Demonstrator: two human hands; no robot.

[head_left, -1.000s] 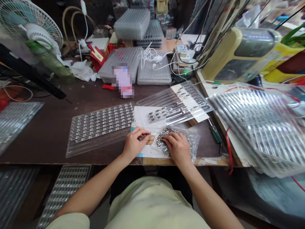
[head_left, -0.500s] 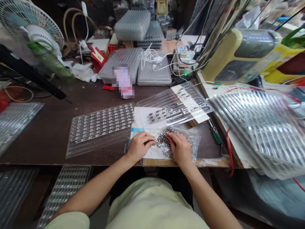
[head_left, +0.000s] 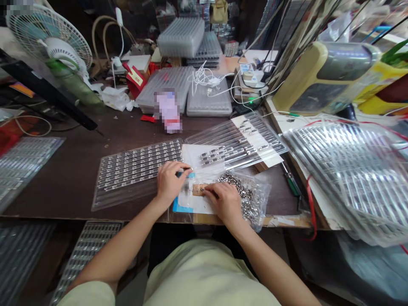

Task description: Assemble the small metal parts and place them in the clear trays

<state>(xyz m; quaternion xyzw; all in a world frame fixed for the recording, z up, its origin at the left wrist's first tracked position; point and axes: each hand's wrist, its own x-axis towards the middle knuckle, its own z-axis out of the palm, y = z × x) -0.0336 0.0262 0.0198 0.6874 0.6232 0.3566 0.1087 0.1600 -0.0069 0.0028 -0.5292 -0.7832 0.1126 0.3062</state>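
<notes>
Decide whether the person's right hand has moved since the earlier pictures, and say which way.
Yes: the right hand has moved left, away from the green-handled screwdriver.

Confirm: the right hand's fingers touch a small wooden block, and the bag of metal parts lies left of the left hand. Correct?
No: the head view shows the bag of metal parts to the right of the left hand, not left of it. The right hand does have its fingers on the small wooden block.

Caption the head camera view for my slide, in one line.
Right hand at a small wooden block, left hand nearby, beside bagged metal parts.
</notes>
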